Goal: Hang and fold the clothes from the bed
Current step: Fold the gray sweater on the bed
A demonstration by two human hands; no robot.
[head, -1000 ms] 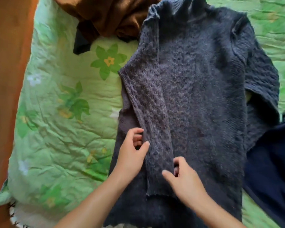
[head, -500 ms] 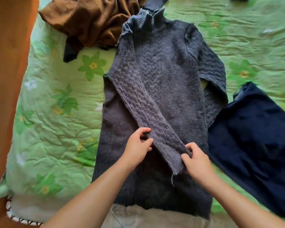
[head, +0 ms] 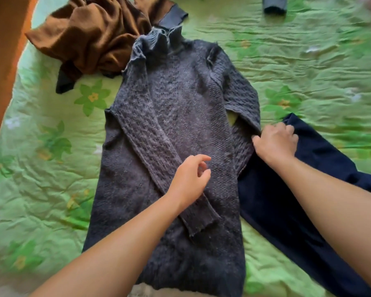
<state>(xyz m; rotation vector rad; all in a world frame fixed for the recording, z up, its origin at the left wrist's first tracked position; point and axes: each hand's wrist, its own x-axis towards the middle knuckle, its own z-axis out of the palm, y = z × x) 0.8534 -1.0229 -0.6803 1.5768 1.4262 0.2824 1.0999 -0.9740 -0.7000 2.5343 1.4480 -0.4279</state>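
Head view: grey sweater [head: 180,116] lies flat on bed [head: 51,168], centre, left sleeve [head: 146,146] folded across body. L hand [head: 189,181] hovers over it, fingers loose, holding nothing. R hand [head: 274,142] curls on right sleeve [head: 242,97], beside navy garment [head: 287,200]. Risk: R grabs navy cloth too, dragging the fold askew.

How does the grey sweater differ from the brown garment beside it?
The grey knit sweater lies spread flat, one sleeve folded across its front; the brown garment sits crumpled in a heap. The sweater has a chunky textured knit; the brown garment looks smoother. Both lie on the green floral bedspread.
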